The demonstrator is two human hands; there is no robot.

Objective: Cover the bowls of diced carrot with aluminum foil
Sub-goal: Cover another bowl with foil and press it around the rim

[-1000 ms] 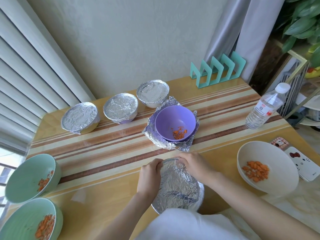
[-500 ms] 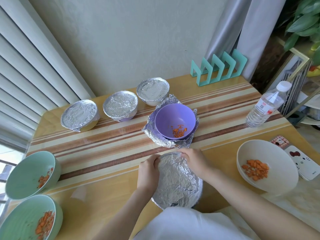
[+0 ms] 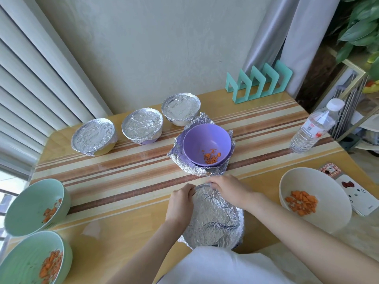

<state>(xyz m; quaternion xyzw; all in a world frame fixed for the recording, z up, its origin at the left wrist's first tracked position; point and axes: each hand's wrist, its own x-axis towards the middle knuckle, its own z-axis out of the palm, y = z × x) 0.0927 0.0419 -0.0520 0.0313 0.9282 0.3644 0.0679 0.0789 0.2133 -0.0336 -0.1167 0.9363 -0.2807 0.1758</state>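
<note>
At the near edge of the bench, a crumpled foil cover lay stretched over a bowl that was almost wholly hidden beneath it. Both hands met at the cover's far rim. The left hand had its grip clenched on the foil at the far-left edge, fingers curled over the rim. The right hand was just beside it at the far-right edge, and its grip likewise pinched the foil down over the lip. Most of the cover lay nearer to the person than either grip, between the two forearms. Just beyond the hands stood an uncovered purple bowl holding a little diced carrot; it sat on a loose foil sheet whose edges curled up around it. Farther back, three foil-capped bowls stood in a row. Two green bowls with carrot sat uncovered at the left edge, and a white bowl of carrot stood open on the right. A water bottle and a teal rack stood at the far right.
</note>
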